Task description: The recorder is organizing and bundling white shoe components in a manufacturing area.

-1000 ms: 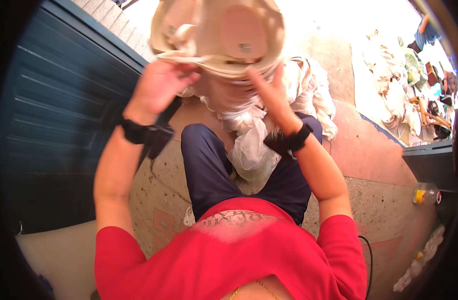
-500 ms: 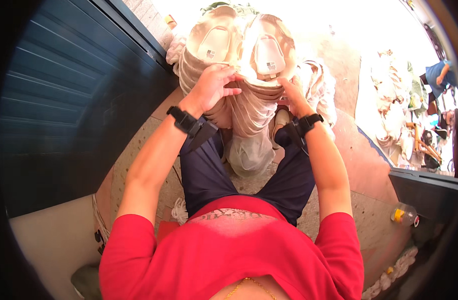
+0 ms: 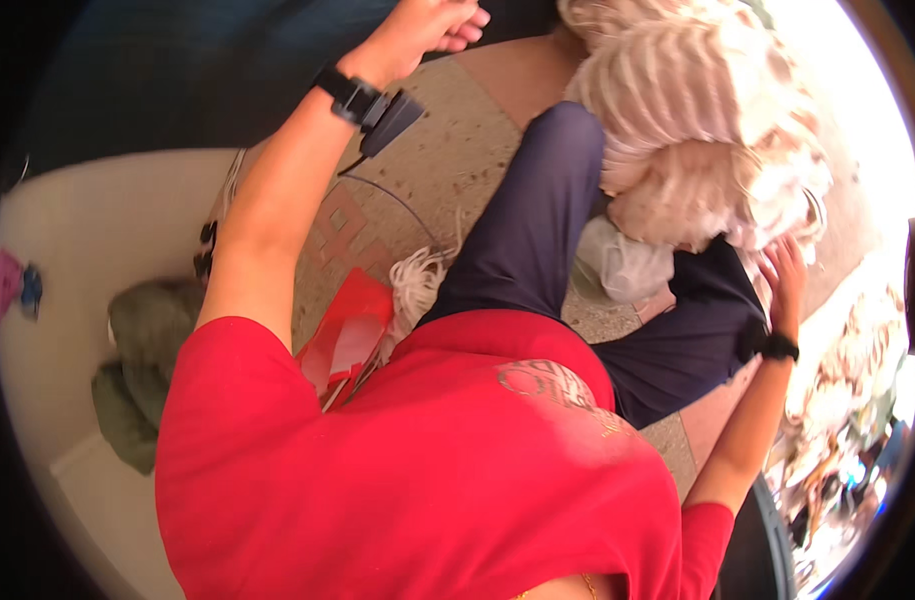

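Stacks of nested beige pieces that look like shoe uppers lean by my knees at the upper right. My right hand touches the low right side of these stacks, its fingers stretched out against them. Up at the top edge, my left hand is away from the stacks, near the dark blue panel. Its fingers are loosely curled in and I see nothing in them; part of the hand is cut off by the frame. Each wrist wears a black strap.
A translucent plastic bag sits between my legs. Left of me on the floor lie a red bag, a bundle of white cord and a thin dark cable. Green cloth rests by the pale wall. More beige items lie far right.
My view has swung left, so the stacks now sit further right. My left hand has left the stacks and its fingers have curled. The right hand has moved down the stacks' right side.
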`<state>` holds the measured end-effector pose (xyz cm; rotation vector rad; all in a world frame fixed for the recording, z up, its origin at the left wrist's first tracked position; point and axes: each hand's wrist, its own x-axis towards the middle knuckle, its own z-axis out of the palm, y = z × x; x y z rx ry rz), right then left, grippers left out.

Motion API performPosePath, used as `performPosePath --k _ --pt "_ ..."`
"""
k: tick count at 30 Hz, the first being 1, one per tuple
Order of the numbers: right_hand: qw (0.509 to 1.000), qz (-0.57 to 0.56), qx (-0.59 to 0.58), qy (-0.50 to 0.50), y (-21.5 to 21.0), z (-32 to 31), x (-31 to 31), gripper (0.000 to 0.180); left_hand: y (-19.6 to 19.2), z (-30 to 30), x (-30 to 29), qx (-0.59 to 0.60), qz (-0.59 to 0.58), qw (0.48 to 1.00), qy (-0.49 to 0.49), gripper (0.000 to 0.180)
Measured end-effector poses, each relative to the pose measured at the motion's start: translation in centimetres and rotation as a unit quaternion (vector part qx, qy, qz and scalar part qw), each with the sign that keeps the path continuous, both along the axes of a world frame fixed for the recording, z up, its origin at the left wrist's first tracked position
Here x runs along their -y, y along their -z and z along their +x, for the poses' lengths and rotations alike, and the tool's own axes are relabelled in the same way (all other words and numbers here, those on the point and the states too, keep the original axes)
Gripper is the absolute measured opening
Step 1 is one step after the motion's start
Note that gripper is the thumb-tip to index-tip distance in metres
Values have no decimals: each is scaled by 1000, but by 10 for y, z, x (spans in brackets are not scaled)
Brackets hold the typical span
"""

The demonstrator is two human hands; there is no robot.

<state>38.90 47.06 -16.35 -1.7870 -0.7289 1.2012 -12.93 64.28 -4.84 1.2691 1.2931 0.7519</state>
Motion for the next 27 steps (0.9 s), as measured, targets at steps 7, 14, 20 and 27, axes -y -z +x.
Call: performPosePath --k 7,14,20,27 --pt "999 -50 3 3 -22 1 63 41 154 -125 182 -199 -69 946 248 45" --pt "994 -77 75 -14 -11 -3 62 41 162 -97 253 -336 -135 837 411 35" --pt "989 -132 62 -23 -11 -2 32 39 127 -88 248 -460 59 762 453 15" --pt "970 -157 83 -168 1 -20 9 35 91 -112 274 -451 -88 775 434 7"
